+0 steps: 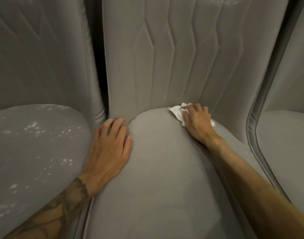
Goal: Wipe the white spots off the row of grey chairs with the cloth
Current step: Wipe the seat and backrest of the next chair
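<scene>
Head view looks down on three grey chairs that stand side by side. Your right hand (197, 121) lies at the back of the middle chair (165, 178), with its fingers curled over a crumpled white cloth (176, 111), and it holds the cloth against the crease where the seat meets the backrest (165, 57). Part of the cloth shows in front of your fingers and a small piece shows behind your palm.

Your left hand (109, 144) holds nothing. It rests flat on the left edge of the same seat, with relaxed fingers that reach toward the crease, and its forearm lies across the front corner of the left chair (13, 161).

Many white spots (35, 128) are scattered on the seat of the left chair, in groups near the back, in the middle and near the front. A few pale marks also show at the top of the middle backrest, and thin pale lines follow some of its wavy stitched seams. The seat of the middle chair looks plain grey around your hands.

A dark narrow gap (99, 57) separates the left backrest from the middle one. The right chair (286, 135) stands just beside the middle chair, and its rounded edge with piping (251, 118) runs close to your right forearm.

A dark tattoo (61, 204) covers your left forearm; I cannot read any letters in it.
</scene>
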